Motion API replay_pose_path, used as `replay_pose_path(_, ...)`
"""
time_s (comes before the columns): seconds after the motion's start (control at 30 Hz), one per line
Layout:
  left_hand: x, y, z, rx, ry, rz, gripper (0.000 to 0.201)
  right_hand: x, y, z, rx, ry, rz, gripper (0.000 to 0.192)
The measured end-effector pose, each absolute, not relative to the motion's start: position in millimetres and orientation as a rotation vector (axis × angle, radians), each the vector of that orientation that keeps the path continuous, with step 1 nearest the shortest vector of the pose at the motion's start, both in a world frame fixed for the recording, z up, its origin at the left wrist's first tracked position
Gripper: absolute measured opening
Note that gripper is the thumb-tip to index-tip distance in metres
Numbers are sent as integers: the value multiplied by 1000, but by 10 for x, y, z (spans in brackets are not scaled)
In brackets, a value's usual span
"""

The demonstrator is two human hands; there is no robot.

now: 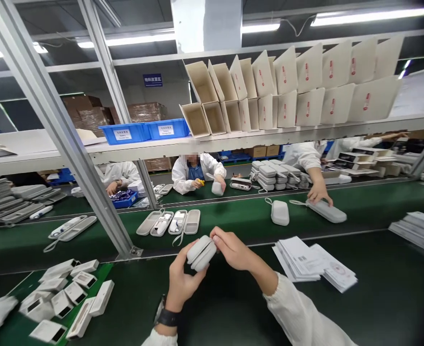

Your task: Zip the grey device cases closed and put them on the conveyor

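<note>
Both hands are gripping a small grey zip case point(201, 252) — rounded, fabric-textured — above the dark green bench point(378, 298). The left hand point(183, 278) is cupping it from below, fingers curled around it; the right hand point(233, 250) is pinching its upper edge. A fanned stack of white paper leaflets point(313, 264) is lying just right — flat white cartons point(68, 298) are lying scattered at left.

The grey case point(201, 253) looks matt and cloth-covered (finely textured). The leaflets point(315, 264) are paper; the belt point(233, 218) is smooth green.
</note>
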State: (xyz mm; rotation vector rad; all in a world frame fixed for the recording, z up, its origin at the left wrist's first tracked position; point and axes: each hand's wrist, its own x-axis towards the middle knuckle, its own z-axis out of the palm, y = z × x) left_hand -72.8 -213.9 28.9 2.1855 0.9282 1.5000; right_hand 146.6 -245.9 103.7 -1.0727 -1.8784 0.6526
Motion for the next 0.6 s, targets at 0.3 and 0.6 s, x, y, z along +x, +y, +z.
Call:
replay_pose_path(0.3, -895, -2008, 401, 2123, 863, 1273, 58, 1371, -2342, 850, -863, -1667, 1029, 41)
replay_pose_path(0.6, -714, -1885, 953, 2801, 1311, 489, 74, 1489, -2317, 824, -1277, -1812, 652, 30)
